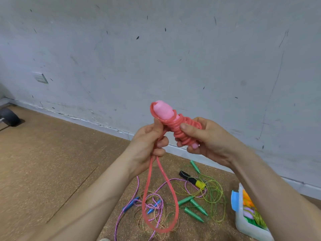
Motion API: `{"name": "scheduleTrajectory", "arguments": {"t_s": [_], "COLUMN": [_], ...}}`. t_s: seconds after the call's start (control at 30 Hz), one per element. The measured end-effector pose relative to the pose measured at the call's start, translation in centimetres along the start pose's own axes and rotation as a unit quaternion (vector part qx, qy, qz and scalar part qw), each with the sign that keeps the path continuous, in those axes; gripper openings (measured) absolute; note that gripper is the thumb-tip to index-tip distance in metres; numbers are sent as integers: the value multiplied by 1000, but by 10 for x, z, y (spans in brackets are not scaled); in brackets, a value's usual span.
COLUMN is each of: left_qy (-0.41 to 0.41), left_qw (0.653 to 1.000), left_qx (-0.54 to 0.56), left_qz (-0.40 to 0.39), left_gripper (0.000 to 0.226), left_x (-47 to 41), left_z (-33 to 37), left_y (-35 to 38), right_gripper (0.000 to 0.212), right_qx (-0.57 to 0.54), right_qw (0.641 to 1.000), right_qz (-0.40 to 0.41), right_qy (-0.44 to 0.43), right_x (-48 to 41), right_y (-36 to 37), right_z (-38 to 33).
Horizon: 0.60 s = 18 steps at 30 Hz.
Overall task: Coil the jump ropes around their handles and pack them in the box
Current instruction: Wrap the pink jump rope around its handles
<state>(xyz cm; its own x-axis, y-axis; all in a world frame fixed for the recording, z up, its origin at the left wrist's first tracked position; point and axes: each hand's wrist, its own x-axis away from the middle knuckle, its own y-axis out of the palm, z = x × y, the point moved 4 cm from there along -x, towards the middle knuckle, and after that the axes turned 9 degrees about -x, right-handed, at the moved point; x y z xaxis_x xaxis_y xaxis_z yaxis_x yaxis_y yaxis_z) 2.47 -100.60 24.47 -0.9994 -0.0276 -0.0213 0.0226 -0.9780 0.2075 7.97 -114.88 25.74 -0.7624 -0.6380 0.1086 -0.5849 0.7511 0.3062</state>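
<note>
I hold a pink jump rope up in front of the wall. Its pink handles [164,110] are wrapped in many turns of the red-pink rope [180,131]. My right hand [206,138] grips the coiled handles from the right, thumb on the coil. My left hand [149,141] pinches the rope just left of the handles, and a long loose loop [159,206] hangs down from it. A white plastic box [246,221] with a blue latch stands on the floor at lower right, holding coiled ropes.
On the brown floor below lie tangled ropes: a purple cord with blue handles [152,207], green handles [194,206] with thin green cord, and a black-and-yellow handle [192,180]. A dark wheel [9,117] sits at far left by the wall.
</note>
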Motion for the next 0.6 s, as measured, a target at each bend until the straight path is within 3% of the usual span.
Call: {"name": "scheduleTrajectory", "arguments": {"t_s": [0.1, 0.2, 0.23, 0.27, 0.33, 0.37, 0.43, 0.5, 0.6], "left_qy": [-31, -51, -43, -23, 36, 64, 94, 116, 149], "left_qw": [991, 960, 925, 864, 680, 596, 488, 441, 431], "left_qx": [-75, -247, -361, -495, -730, -798, -867, -890, -890], "left_qz": [108, 124, 109, 88, 55, 51, 40, 27, 2], "left_gripper": [41, 44, 39, 32, 17, 17, 15, 14, 27], "left_x": [-4, -2, 0, 2, 6, 9, 12, 13, 15], "left_z": [-8, -10, -8, -7, -4, -3, -1, 6, 15], "left_y": [-4, -8, -7, -5, 3, 6, 9, 13, 15], "right_gripper": [58, 58, 58, 57, 53, 51, 50, 50, 49], "right_qx": [47, 215, 270, 321, 410, 446, 496, 544, 606], "right_qw": [990, 946, 927, 907, 870, 854, 830, 805, 775], "right_qz": [113, 201, 212, 214, 196, 182, 159, 146, 123], "right_qy": [-68, -137, -152, -167, -192, -197, -200, -187, -131], "right_x": [-5, -9, -8, -7, -3, -3, -4, -6, -8], "right_y": [-3, -13, -15, -14, -7, -3, 1, -1, -11], "right_z": [10, 16, 16, 15, 12, 13, 14, 16, 18]}}
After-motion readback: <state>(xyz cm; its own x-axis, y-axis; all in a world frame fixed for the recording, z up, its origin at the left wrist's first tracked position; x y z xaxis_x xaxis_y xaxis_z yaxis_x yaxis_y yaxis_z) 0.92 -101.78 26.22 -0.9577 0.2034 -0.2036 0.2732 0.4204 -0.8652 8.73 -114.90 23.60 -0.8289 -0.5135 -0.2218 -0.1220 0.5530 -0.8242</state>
